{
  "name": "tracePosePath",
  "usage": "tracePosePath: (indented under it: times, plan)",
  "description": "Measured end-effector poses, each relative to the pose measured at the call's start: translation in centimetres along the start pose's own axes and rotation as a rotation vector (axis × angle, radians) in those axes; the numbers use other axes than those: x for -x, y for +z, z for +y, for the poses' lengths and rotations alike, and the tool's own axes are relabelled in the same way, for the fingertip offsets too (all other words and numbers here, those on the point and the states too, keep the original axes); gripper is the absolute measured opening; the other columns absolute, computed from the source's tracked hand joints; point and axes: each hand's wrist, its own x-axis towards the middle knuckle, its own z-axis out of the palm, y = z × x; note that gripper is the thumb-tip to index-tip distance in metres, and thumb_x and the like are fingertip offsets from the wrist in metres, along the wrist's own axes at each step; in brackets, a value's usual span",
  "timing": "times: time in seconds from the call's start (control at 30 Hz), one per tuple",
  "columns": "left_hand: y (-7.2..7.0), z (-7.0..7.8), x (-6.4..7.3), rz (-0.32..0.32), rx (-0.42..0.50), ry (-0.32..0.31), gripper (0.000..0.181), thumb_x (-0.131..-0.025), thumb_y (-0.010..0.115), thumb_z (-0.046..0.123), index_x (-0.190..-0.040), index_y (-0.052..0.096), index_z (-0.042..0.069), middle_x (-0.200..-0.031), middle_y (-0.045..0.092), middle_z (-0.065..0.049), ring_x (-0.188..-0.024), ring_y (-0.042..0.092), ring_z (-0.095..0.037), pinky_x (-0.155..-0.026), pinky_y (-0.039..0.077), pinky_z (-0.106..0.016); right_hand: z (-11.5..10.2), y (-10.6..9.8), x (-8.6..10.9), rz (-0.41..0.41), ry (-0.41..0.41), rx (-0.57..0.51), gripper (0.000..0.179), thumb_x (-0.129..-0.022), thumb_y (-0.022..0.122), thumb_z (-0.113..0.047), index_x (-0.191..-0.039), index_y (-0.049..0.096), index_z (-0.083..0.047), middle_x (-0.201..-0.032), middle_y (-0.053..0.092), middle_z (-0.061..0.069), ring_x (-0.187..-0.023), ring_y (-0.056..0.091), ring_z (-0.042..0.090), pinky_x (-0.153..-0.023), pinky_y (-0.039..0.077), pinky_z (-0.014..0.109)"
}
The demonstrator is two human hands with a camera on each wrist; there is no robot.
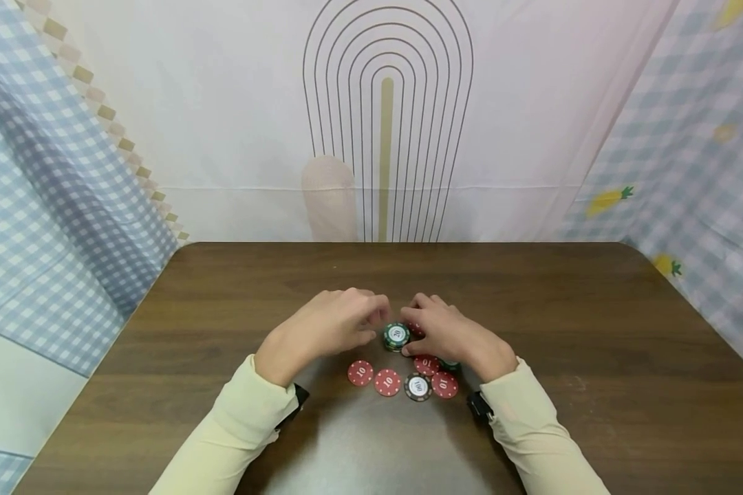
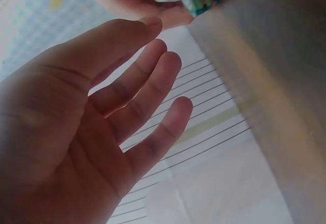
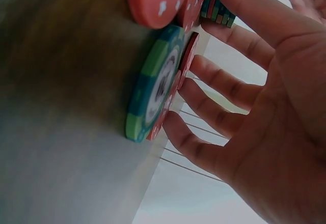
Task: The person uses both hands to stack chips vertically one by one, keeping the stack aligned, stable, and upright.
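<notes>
A short stack of poker chips [image 1: 396, 335] stands mid-table, a green 20 chip on top and its edge banded green with a red layer. My right hand [image 1: 448, 333] holds the stack from its right, thumb at the near side and index finger at the far side; its other fingers reach over loose chips. Left of the stack, my left hand [image 1: 334, 326] hovers with loosely bent fingers and nothing in them. Under and beside the right hand lie a red chip [image 1: 426, 364] and a partly hidden green chip [image 3: 158, 84].
Nearer me, a red 10 chip [image 1: 360, 372], another red chip [image 1: 387, 382], a black 100 chip [image 1: 417, 387] and a red chip [image 1: 444, 385] lie flat on the brown wooden table [image 1: 563, 309]. A patterned white cloth [image 1: 223, 137] hangs behind the far edge.
</notes>
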Motion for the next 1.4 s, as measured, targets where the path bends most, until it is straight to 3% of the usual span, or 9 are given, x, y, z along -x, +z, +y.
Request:
tracePosePath:
  times: [0.2, 0.47, 0.67, 0.83, 1.1, 1.4]
  plan:
    - [-0.9, 0.5, 0.4, -0.033, -0.025, -0.012, 0.025, -0.091, 0.083, 0.016, -0.114, 0.073, 0.017, -0.103, 0.073, 0.004, -0.088, 0.069, -0.014, -0.075, 0.057, -0.037, 0.2, 0.0, 0.0, -0.007, 0.005, 0.01, 0.031, -0.094, 0.082, -0.031, -0.116, 0.067, -0.016, -0.12, 0.058, 0.009, -0.109, 0.053, 0.028, -0.094, 0.049, 0.058]
    - [-0.7, 1.4, 0.4, -0.216, -0.049, -0.085, 0.029, -0.084, 0.091, 0.024, -0.109, 0.076, 0.021, -0.098, 0.072, 0.007, -0.087, 0.066, -0.011, -0.08, 0.056, -0.04, 0.3, -0.2, 0.0, 0.005, 0.011, 0.004, 0.029, -0.094, 0.082, -0.032, -0.112, 0.066, -0.017, -0.12, 0.058, 0.009, -0.108, 0.052, 0.027, -0.093, 0.048, 0.056]
    - [0.3, 1.7, 0.3, -0.313, -0.085, -0.147, 0.029, -0.078, 0.095, 0.031, -0.091, 0.071, 0.023, -0.085, 0.063, 0.011, -0.075, 0.057, -0.011, -0.071, 0.05, -0.036, 0.2, -0.3, -0.2, 0.019, -0.001, -0.011, 0.026, -0.094, 0.082, -0.031, -0.111, 0.066, -0.018, -0.119, 0.058, 0.008, -0.109, 0.053, 0.027, -0.094, 0.048, 0.055]
    - [0.9, 1.7, 0.1, -0.331, -0.133, -0.182, 0.034, -0.074, 0.097, 0.035, -0.085, 0.068, 0.023, -0.082, 0.062, 0.011, -0.072, 0.056, -0.012, -0.067, 0.048, -0.036, 0.2, -0.3, -0.2, 0.017, 0.004, -0.016, 0.026, -0.094, 0.082, -0.031, -0.111, 0.067, -0.019, -0.119, 0.058, 0.007, -0.11, 0.053, 0.027, -0.095, 0.048, 0.056]
    - [1.2, 1.8, 0.0, -0.349, -0.196, -0.215, 0.033, -0.078, 0.093, 0.034, -0.076, 0.062, 0.023, -0.077, 0.06, 0.01, -0.068, 0.056, -0.012, -0.063, 0.047, -0.034, 0.0, -0.4, -0.1, 0.028, -0.005, -0.012, 0.026, -0.093, 0.083, -0.031, -0.109, 0.067, -0.019, -0.116, 0.058, 0.007, -0.108, 0.053, 0.027, -0.094, 0.048, 0.056]
    - [1.9, 2.2, -0.1, -0.342, -0.183, -0.211, 0.03, -0.078, 0.088, 0.027, -0.07, 0.061, 0.02, -0.069, 0.059, 0.009, -0.062, 0.054, -0.011, -0.058, 0.046, -0.032, 0.2, -0.1, 0.2, 0.019, -0.008, -0.014, 0.029, -0.093, 0.082, -0.032, -0.114, 0.067, -0.018, -0.119, 0.058, 0.007, -0.11, 0.053, 0.027, -0.095, 0.048, 0.056]
